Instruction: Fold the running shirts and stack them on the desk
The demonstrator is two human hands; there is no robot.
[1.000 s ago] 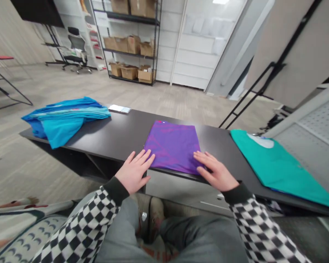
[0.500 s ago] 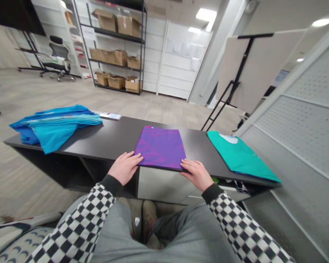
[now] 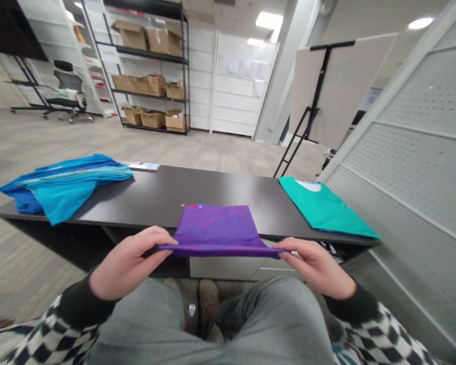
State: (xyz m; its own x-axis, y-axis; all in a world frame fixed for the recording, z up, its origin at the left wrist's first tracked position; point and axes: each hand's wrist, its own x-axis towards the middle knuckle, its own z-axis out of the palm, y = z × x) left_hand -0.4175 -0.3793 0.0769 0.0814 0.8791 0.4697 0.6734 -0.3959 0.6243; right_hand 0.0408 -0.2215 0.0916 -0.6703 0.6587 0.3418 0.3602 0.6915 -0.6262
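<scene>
A folded purple cloth (image 3: 218, 225) lies partly on the dark cabinet top (image 3: 197, 185), and its near edge is lifted past the cabinet's front edge. My left hand (image 3: 133, 261) pinches the near left corner between thumb and fingers. At the near right corner my right hand (image 3: 313, 263) holds the cloth in the same kind of pinch. The edge is stretched between both hands. A folded green garment (image 3: 323, 208) rests on the right end of the top. Blue garments (image 3: 68, 182) are piled loosely at the left end.
A small flat card-like item (image 3: 144, 166) lies near the far edge, beside the blue pile. A grey perforated panel (image 3: 414, 152) stands close on the right. Behind are an easel-like board (image 3: 334, 91) and a shelf rack with cardboard boxes (image 3: 152, 119).
The purple cloth has come nearer to me, over the front edge. Both hands, earlier resting flat at its near corners, now pinch them and are closer and raised. The camera view has shifted slightly.
</scene>
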